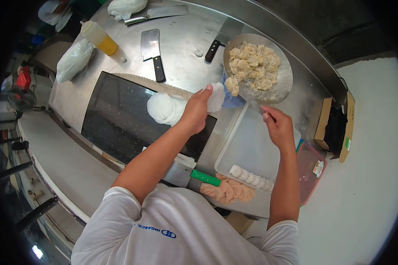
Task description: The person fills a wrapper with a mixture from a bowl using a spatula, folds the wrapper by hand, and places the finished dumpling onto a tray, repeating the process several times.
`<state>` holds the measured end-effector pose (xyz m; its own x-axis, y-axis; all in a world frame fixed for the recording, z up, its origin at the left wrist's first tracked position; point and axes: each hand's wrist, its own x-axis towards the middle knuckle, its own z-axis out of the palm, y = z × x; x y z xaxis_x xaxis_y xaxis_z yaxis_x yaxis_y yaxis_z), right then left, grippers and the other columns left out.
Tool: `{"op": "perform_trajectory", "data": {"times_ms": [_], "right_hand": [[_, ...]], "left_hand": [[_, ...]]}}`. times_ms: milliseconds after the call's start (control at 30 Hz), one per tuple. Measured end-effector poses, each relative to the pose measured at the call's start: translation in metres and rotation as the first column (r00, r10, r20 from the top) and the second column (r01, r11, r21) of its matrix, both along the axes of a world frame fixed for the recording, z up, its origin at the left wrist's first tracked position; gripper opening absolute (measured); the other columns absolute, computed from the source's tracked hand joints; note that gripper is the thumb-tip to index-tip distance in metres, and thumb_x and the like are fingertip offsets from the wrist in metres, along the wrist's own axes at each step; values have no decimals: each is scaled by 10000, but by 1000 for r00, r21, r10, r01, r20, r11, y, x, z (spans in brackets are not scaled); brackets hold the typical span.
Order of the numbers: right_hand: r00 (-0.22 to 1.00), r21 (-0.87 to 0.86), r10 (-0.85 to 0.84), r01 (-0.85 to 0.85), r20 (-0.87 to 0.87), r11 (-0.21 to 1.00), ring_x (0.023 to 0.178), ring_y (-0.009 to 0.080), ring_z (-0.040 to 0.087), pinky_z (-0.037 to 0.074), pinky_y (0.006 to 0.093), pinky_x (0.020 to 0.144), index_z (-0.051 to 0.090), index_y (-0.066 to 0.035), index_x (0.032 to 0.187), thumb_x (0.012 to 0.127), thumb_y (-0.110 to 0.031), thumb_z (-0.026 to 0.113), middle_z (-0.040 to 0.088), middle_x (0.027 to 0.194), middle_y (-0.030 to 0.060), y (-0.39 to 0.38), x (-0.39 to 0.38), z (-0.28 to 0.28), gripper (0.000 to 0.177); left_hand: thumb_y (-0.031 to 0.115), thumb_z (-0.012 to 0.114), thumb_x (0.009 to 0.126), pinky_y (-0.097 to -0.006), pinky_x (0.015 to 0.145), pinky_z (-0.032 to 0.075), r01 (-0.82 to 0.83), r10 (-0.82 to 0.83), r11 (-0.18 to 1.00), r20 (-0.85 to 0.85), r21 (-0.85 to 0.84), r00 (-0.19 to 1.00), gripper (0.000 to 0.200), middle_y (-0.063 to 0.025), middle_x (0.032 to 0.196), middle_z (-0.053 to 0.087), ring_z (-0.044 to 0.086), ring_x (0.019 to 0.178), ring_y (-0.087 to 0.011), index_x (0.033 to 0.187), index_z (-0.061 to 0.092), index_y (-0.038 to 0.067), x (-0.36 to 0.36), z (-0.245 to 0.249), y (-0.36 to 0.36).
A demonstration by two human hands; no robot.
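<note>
My left hand [198, 111] holds a round white dumpling wrapper [216, 98], its thumb lying on the near edge. Right beside that hand, a stack of white wrappers [163, 108] rests on a black speckled slab [119, 115]. My right hand [278, 127] is closed around the handle of a metal spatula [250, 100]. A lump of pale chunky filling [232, 86] sits on the spatula's tip, just right of the wrapper. Behind it stands a metal bowl [285, 78] with more filling [254, 66]. Below my right hand, a white tray [247, 143] bears a row of pleated dumplings [252, 178].
Cleavers [151, 46] and a black-handled knife [213, 51] lie on the steel table [181, 39]. A squeeze bottle [99, 39] and plastic bag [75, 59] stand left. Near me are a green-handled blade [205, 177] and peach cloth [227, 190]; a cardboard box [347, 128] is right.
</note>
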<state>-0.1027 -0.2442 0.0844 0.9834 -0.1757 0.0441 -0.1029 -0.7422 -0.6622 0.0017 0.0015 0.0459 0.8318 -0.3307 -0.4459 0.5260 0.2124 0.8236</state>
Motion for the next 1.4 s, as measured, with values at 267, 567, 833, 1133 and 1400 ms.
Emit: {"op": "perform_trajectory", "data": {"times_ms": [267,567,833,1133,1400], "right_hand": [[991,-100,120,-115,54,988,768,250,638,528,366,683,769,-101,1084,859,-35,720,613,871,81,36,-36,3,239],[990,-385,144,-137,-11,913,782,273,649,541,403,712,766,-129,1046,815,-27,705,618,877,81,48,-36,27,260],[984,-647,-161,73,-77,759,903,354,678,539,475,785,752,-142,1077,859,-76,637,661,965,131,0,31,11,255],[994,-522,-16,-44,-109,852,907,367,672,533,475,792,765,-101,1007,896,-109,617,686,938,146,-19,42,7,185],[974,-483,21,-131,-225,866,923,377,664,524,472,809,749,-80,1056,916,-114,613,684,939,158,-22,43,22,197]], "left_hand": [[500,377,1093,-396,1033,520,-16,-177,875,-352,-483,919,576,-122,1293,641,645,1175,-243,1341,534,4,-1,-18,16],[493,396,1092,-376,949,559,21,-153,933,-342,-360,927,547,-100,1239,652,662,1114,-213,1327,531,18,-7,-15,18],[488,405,1091,-379,1047,496,-73,-25,936,-272,-344,962,535,-113,1282,643,633,1195,-230,1320,533,22,-1,-30,15],[526,496,1054,-349,1011,472,-1,-72,960,-249,-279,966,572,-77,1247,646,625,1143,-188,1324,563,27,-4,-37,31],[474,539,1049,-348,1026,457,46,-94,969,-191,-241,977,526,-74,1241,640,600,1170,-178,1319,556,22,-7,-30,28]]}}
